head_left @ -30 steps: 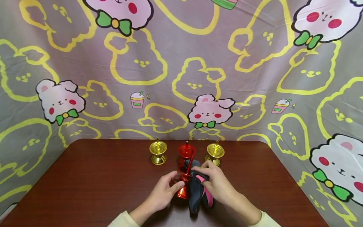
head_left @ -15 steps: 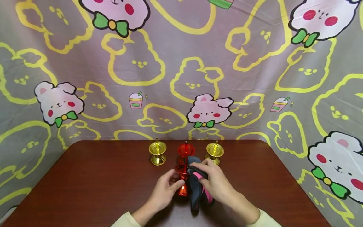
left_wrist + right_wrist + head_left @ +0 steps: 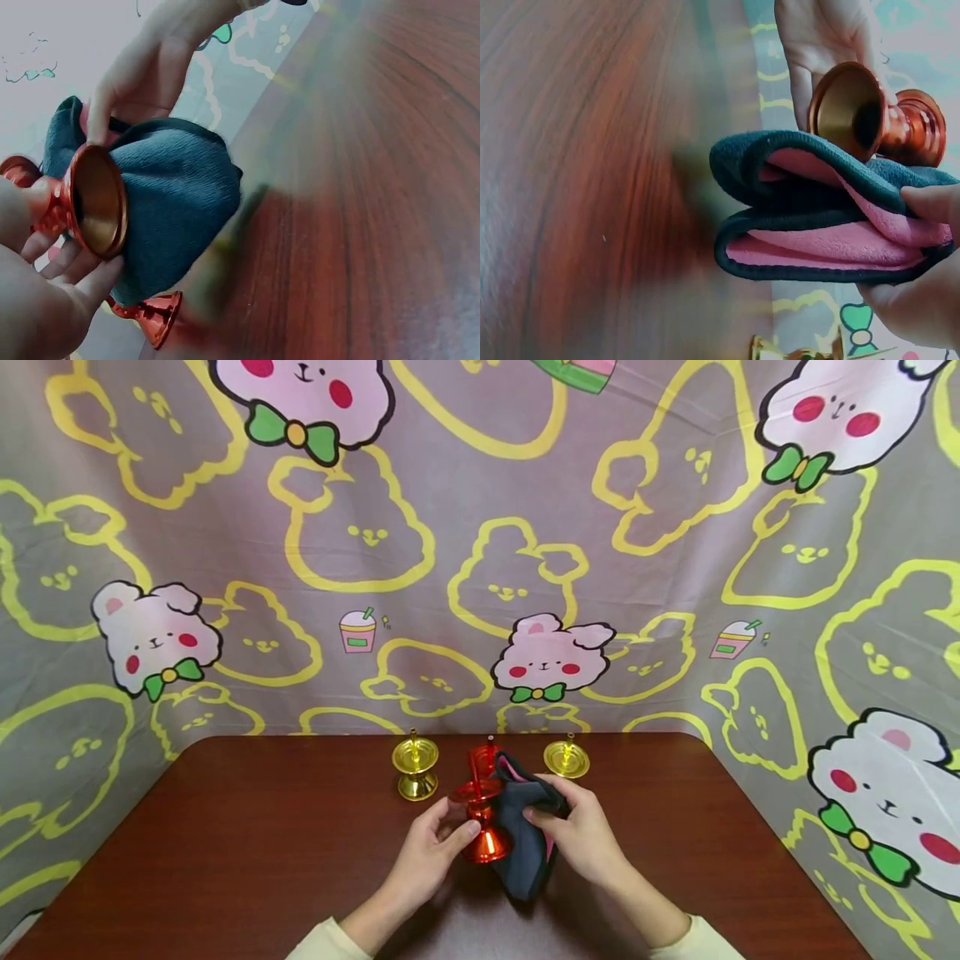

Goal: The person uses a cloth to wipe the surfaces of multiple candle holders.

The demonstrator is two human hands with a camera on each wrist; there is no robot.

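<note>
A shiny red candle holder, with a dish and spike above a flared base, is gripped round its stem by my left hand. It is raised off the table and tilts, its hollow base facing the camera in the left wrist view. My right hand pinches a folded dark grey-blue cloth with a pink inner side. The cloth lies against the right side of the holder. Part of the right hand's fingers is hidden behind the cloth.
Behind the hands a second red candle holder stands on the brown table, partly covered. A gold candle holder stands to its left, and another gold one to its right, behind the right hand. A patterned curtain encloses the table.
The held red candle holder has tipped, its spike leaning left and its base swinging right. The cloth has been turned in the right hand and now shows a broader dark face beside the base.
</note>
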